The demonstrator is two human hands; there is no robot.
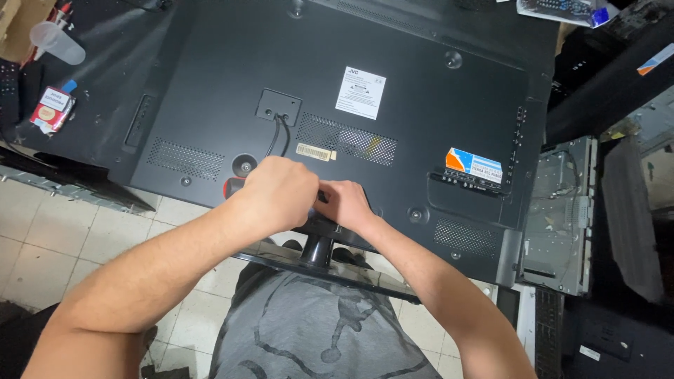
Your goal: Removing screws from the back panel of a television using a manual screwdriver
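Observation:
A large black flat television lies face down on a work surface, its back panel up. Its black stand juts toward me over the near edge. My left hand is closed in a fist over the stand's mounting area, next to a black cable that runs from a small square plate. My right hand is curled right beside it, fingers pressed against the stand bracket. Whatever sits between the two hands is hidden by them. A red spot shows just left of my left hand.
A metal chassis lies at the right of the television. A clear plastic cup and a small red-and-white packet sit at the far left. Tiled floor shows below the surface's edge.

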